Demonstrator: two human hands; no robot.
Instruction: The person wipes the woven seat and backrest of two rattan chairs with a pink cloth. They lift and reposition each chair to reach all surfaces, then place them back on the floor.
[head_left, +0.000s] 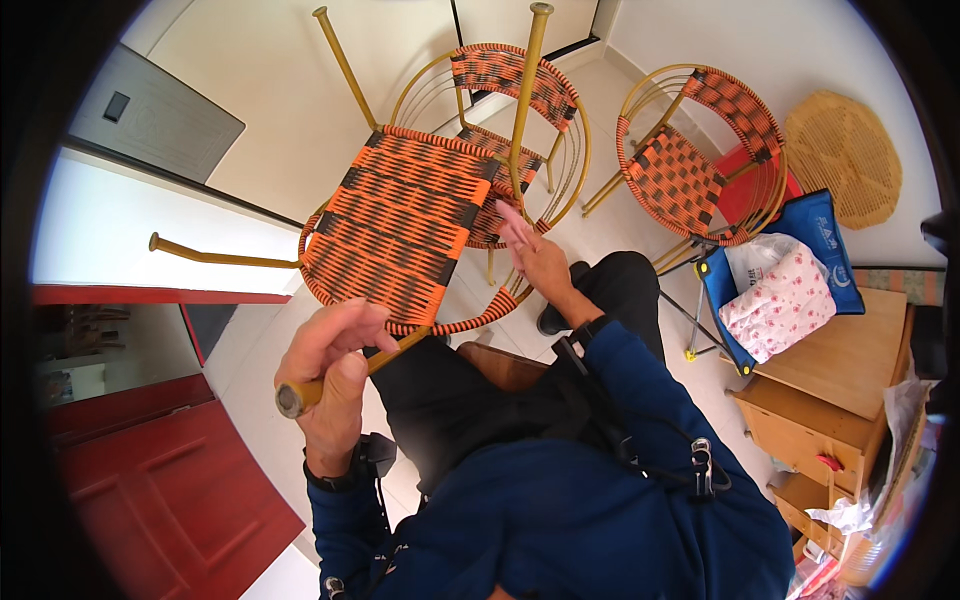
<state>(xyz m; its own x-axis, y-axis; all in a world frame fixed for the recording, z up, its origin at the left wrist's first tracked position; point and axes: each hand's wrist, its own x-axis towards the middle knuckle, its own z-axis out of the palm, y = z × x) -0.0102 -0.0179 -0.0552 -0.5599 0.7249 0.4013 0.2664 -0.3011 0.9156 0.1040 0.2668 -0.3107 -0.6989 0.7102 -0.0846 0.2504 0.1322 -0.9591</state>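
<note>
An upturned chair (397, 225) with a seat woven of orange and black strips lies before me, its tan metal legs pointing up and outward. My left hand (337, 360) is curled around the near leg (401, 352), close to its capped end, with fingers and thumb loosely bent. My right hand (538, 259) is at the right side of the chair, beside the woven rim, its fingers stretched towards the seat. A pink shape shows at those fingertips; I cannot tell whether it is the fingers or a thin thing in them.
Two similar chairs stand upright, one behind (517, 82), one right (679, 176). A blue folding stool (821, 247) bears a floral cloth bundle (780, 307). A wooden cabinet (825, 397) stands at the right, a woven mat (844, 161) by the wall, a red door (180, 495) at the left.
</note>
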